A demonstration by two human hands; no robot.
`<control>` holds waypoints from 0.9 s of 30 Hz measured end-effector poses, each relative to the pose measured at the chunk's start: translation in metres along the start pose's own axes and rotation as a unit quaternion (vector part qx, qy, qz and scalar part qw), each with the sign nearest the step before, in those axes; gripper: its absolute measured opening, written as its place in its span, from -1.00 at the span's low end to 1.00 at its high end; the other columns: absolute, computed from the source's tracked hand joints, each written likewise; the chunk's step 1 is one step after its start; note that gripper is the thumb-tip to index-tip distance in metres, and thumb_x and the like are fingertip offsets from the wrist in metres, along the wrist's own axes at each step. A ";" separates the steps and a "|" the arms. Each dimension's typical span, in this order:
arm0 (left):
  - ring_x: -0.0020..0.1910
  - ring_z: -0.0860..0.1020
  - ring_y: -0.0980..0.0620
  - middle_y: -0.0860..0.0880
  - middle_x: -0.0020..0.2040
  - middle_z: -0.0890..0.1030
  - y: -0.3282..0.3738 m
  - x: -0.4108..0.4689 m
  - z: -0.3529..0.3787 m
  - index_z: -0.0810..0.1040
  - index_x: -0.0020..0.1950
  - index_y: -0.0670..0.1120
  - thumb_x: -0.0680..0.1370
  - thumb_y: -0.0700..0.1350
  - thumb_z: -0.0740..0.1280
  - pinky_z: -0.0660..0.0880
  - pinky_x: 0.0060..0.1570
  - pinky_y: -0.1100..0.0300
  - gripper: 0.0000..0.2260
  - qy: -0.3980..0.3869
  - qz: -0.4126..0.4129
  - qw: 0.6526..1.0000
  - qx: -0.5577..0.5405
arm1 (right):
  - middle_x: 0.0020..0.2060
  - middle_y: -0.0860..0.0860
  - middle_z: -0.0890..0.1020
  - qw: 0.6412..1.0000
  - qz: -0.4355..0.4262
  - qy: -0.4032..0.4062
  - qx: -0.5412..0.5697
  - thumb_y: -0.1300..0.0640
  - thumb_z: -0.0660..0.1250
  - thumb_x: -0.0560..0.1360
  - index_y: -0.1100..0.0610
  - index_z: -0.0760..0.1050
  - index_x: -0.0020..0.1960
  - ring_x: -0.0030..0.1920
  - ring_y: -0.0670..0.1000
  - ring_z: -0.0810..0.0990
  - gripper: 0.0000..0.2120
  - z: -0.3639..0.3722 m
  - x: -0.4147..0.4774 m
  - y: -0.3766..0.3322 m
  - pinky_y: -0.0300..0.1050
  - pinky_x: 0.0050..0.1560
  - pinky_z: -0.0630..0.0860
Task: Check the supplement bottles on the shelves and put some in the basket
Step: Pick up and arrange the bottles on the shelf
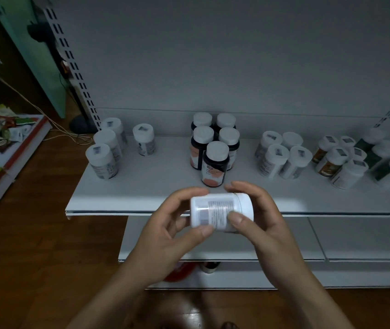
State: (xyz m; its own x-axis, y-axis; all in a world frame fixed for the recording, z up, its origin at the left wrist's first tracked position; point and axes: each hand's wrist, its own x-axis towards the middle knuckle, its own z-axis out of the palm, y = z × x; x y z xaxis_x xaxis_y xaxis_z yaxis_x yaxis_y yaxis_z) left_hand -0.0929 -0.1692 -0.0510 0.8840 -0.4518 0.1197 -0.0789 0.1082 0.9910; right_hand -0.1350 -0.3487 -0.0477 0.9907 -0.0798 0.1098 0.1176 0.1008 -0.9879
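Observation:
I hold a white supplement bottle (220, 211) on its side in front of the shelf edge, its printed label turned up toward me and its cap to the right. My left hand (165, 231) grips its base end, and my right hand (258, 217) grips its cap end. On the white shelf (156, 184) stand groups of bottles: white ones at the left (104, 160), dark ones with white caps in the middle (215, 162), more white ones at the right (281, 157). No basket is in view.
A lower white shelf (331, 238) sits under the upper one, with a red object (179, 273) and a small bottle (210, 267) below it. A red-edged rack of snack packets (1, 138) stands at the left. Wooden floor (34, 245) lies between.

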 end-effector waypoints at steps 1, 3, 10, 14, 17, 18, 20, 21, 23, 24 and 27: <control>0.09 0.62 0.11 0.07 0.12 0.64 0.001 0.000 -0.002 0.50 0.25 -0.08 0.48 -0.15 0.47 0.56 -0.03 0.29 -0.64 0.017 -0.004 1.000 -0.006 | 0.18 -0.06 0.58 1.000 -0.012 -0.007 -0.009 0.09 0.41 0.40 -0.02 0.49 0.25 0.16 -0.02 0.57 -0.59 0.003 0.000 0.000 -0.18 -0.04 0.56; -0.01 0.63 0.21 0.13 0.03 0.67 0.003 -0.001 -0.008 0.52 0.21 -0.07 0.51 -0.07 0.42 0.54 -0.11 0.36 -0.70 0.036 -0.012 0.999 -0.003 | 0.23 0.02 0.56 0.999 -0.022 -0.017 -0.019 0.21 0.41 0.44 0.08 0.45 0.29 0.21 0.04 0.55 -0.57 0.011 0.002 0.000 -0.11 0.00 0.57; 0.23 0.56 0.02 0.07 0.24 0.57 0.002 -0.010 -0.046 0.42 0.36 -0.03 0.45 -0.14 0.45 0.55 0.10 0.22 -0.51 -0.001 0.030 1.000 -0.001 | 0.13 0.02 0.63 0.999 0.014 0.028 -0.005 -0.02 0.44 0.36 0.03 0.51 0.20 0.14 0.08 0.60 -0.57 0.044 0.008 0.003 -0.10 -0.05 0.60; 0.07 0.63 0.13 0.11 0.07 0.66 0.001 -0.012 -0.059 0.52 0.22 0.02 0.45 -0.06 0.40 0.55 -0.05 0.31 -0.65 0.033 -0.001 0.999 -0.013 | 0.16 -0.01 0.60 0.999 -0.026 0.003 -0.035 0.08 0.43 0.40 0.09 0.46 0.26 0.16 0.06 0.58 -0.55 0.060 0.004 0.006 -0.06 0.03 0.60; 0.13 0.59 0.19 0.16 0.14 0.63 -0.002 -0.014 -0.067 0.47 0.29 0.03 0.43 0.03 0.43 0.53 0.01 0.31 -0.56 0.005 -0.007 1.000 -0.019 | 0.13 -0.01 0.63 0.999 -0.016 0.030 -0.034 0.02 0.45 0.36 0.08 0.50 0.21 0.13 0.06 0.61 -0.56 0.068 0.005 0.007 -0.04 -0.03 0.63; 0.21 0.56 0.16 0.16 0.21 0.59 -0.003 -0.015 -0.068 0.42 0.34 0.02 0.43 0.00 0.42 0.53 0.06 0.29 -0.51 -0.011 0.000 1.000 -0.024 | 0.11 -0.02 0.64 0.999 -0.001 0.045 -0.027 0.00 0.44 0.36 0.08 0.51 0.20 0.12 0.05 0.62 -0.57 0.069 0.005 0.007 -0.06 -0.08 0.63; 0.30 0.51 0.09 0.13 0.28 0.54 -0.004 -0.015 -0.070 0.38 0.39 0.01 0.45 -0.12 0.43 0.52 0.12 0.26 -0.48 -0.028 0.022 0.999 -0.021 | 0.11 -0.02 0.64 0.998 0.027 0.059 -0.005 -0.02 0.41 0.38 0.06 0.52 0.20 0.12 0.06 0.63 -0.59 0.069 0.007 0.009 -0.10 -0.11 0.62; 0.27 0.53 0.09 0.12 0.25 0.56 -0.004 -0.013 -0.069 0.40 0.36 0.01 0.47 -0.16 0.44 0.53 0.10 0.26 -0.52 -0.022 0.024 0.999 -0.019 | 0.14 -0.02 0.63 0.998 0.029 0.055 0.000 -0.02 0.40 0.39 0.04 0.52 0.22 0.14 0.07 0.62 -0.58 0.067 0.007 0.009 -0.07 -0.08 0.62; 0.14 0.60 0.14 0.10 0.13 0.63 0.001 -0.007 -0.064 0.49 0.27 0.01 0.50 -0.13 0.46 0.55 0.01 0.29 -0.64 0.013 0.008 1.000 -0.023 | 0.20 -0.01 0.59 0.999 0.006 0.032 -0.016 0.00 0.41 0.40 0.00 0.48 0.27 0.20 0.08 0.58 -0.55 0.063 0.008 0.007 0.02 0.03 0.61; 0.07 0.63 0.15 0.10 0.08 0.66 0.002 -0.004 -0.061 0.52 0.22 0.02 0.48 -0.06 0.44 0.56 -0.03 0.28 -0.68 0.030 -0.005 0.999 -0.030 | 0.22 0.00 0.57 0.999 -0.009 0.018 -0.027 0.03 0.42 0.40 -0.01 0.47 0.29 0.21 0.08 0.56 -0.54 0.061 0.009 0.006 0.05 0.07 0.60; 0.09 0.61 0.21 0.14 0.09 0.65 0.001 0.002 -0.058 0.51 0.22 0.05 0.45 0.12 0.47 0.55 0.00 0.28 -0.61 0.033 -0.023 0.999 -0.022 | 0.17 0.02 0.60 0.999 -0.021 0.031 -0.029 0.02 0.43 0.38 0.02 0.50 0.25 0.16 0.09 0.58 -0.55 0.056 0.015 0.002 0.01 -0.01 0.61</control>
State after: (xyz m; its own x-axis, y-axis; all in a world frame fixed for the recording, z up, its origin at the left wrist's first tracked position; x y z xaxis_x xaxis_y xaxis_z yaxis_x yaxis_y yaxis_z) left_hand -0.0640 -0.1185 -0.0532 0.9146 -0.3985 0.0679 -0.0182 0.1273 0.9917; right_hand -0.1160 -0.2942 -0.0423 0.9788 -0.1439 0.1454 0.1524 0.0387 -0.9876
